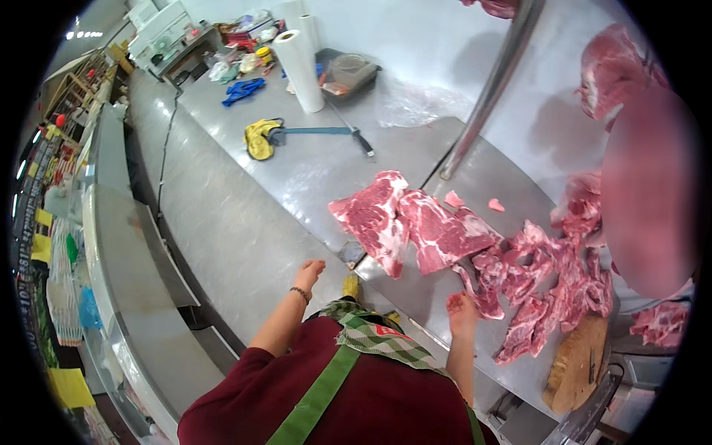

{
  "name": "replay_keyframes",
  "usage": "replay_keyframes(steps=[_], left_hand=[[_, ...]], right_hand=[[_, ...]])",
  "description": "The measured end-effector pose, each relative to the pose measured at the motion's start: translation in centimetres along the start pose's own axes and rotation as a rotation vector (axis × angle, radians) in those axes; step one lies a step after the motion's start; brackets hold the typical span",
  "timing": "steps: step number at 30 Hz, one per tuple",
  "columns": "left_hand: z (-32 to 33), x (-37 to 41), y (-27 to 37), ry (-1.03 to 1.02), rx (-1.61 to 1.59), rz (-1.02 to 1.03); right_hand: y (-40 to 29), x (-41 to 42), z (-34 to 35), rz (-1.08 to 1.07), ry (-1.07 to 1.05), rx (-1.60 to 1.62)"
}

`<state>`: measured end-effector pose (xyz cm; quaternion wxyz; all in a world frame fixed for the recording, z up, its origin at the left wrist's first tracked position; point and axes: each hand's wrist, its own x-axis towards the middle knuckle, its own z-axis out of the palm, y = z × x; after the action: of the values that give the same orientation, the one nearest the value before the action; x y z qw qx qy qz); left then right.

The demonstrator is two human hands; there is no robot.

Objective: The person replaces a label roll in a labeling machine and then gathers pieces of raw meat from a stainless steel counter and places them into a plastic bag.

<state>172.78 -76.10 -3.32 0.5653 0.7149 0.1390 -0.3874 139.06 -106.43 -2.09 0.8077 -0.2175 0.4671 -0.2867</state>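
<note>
My left hand (310, 273) is held in the air off the edge of the steel table (300, 189), with a bracelet at its wrist and nothing in it. Near the table's front edge my right hand (461, 307) has its fingers partly curled, close to a strip of meat; it seems to hold nothing. Two slabs of raw meat, one on the left (372, 214) and one on the right (442, 231), lie side by side ahead of me. A heap of meaty bones (556, 278) is to their right, and small scraps (496, 205) lie behind.
A round wooden chopping block (578, 361) stands at right with a knife on it. Hanging meat (609, 72) and a metal post (489, 89) rise behind. Farther left are a yellow glove (260, 139), a dark-handled tool (363, 142), a plastic film roll (300, 72) and a black tray (347, 72).
</note>
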Motion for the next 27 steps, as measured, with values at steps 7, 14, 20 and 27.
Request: replay_keyframes(steps=[7,14,20,27], left_hand=[[-12.5,11.5,-2.4,0.427,0.388,0.313],[-18.1,26.6,17.7,0.434,1.086,0.793],[-20.9,38.1,26.6,0.549,1.189,0.829],[-26.6,44.8,38.0,0.174,0.209,0.576]], right_hand=[[-2.1,2.2,8.1,-0.092,0.026,0.029],[4.8,0.1,17.9,-0.263,0.277,-0.287],[10.6,-1.2,29.8,-0.315,0.260,-0.459],[12.5,1.1,43.5,-0.507,-0.083,-0.972]])
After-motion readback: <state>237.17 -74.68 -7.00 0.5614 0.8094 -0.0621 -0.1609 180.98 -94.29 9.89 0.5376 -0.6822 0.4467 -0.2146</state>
